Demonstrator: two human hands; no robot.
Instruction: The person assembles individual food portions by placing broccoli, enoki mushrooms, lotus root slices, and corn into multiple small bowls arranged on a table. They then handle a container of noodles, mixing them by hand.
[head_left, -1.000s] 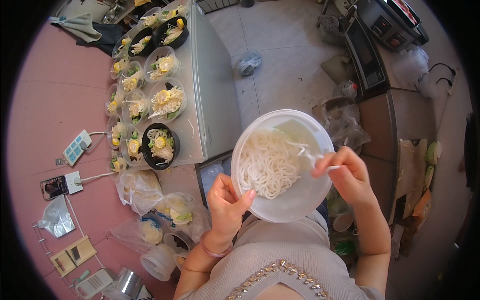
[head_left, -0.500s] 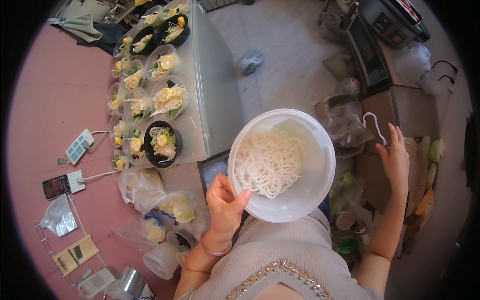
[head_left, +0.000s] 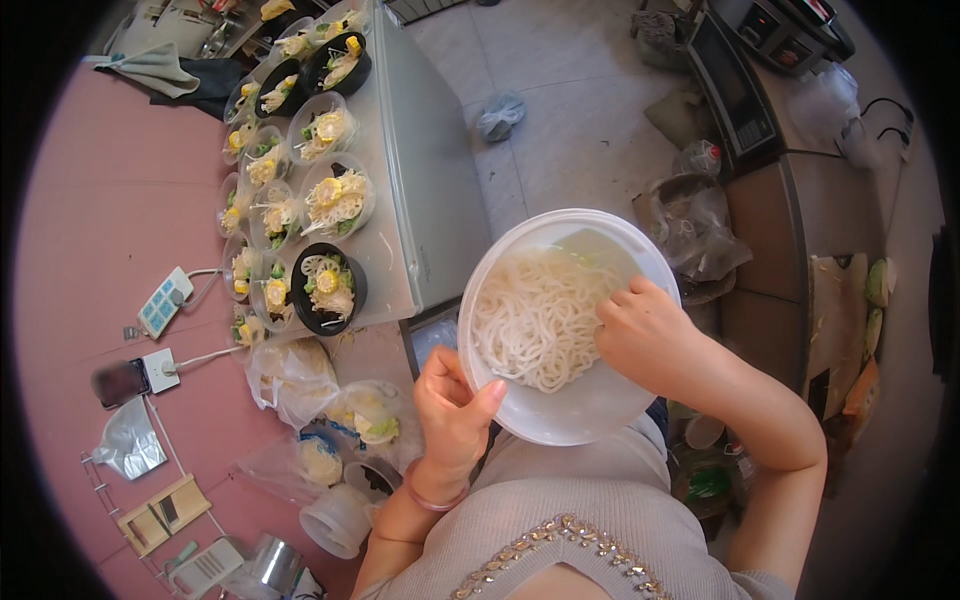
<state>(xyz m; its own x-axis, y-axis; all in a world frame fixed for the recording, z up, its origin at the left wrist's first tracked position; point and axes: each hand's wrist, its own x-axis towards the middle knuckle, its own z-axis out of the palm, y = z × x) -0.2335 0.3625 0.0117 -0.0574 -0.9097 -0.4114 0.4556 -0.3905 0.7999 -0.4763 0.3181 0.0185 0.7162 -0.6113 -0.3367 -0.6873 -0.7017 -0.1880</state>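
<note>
A round white plastic bowl (head_left: 570, 418) is tilted toward me in front of my body. Thick white noodles (head_left: 535, 325) lie heaped in it, mostly on the left, with cloudy liquid at the far right. My left hand (head_left: 452, 408) grips the left rim, its thumb over the edge. My right hand (head_left: 645, 325) reaches in over the right rim, fingers curled together against the right side of the noodles; its fingertips are partly hidden. Left of the bowl, a black bowl (head_left: 360, 290) of lotus root, corn and enoki mushrooms stands at the counter's near corner.
Several clear bowls (head_left: 370, 195) of vegetables stand in rows on the grey-topped counter (head_left: 390, 285). Plastic bags (head_left: 290, 380) and a white tub (head_left: 335, 520) lie nearer on the left. On the right are a microwave (head_left: 735, 95), a bagged bin (head_left: 700, 235) and a cutting board (head_left: 835, 320).
My right hand has swung left from beside the right-hand cabinet into the bowl, and its spread fingers have curled. A white strand seen in the air beside it is no longer there.
</note>
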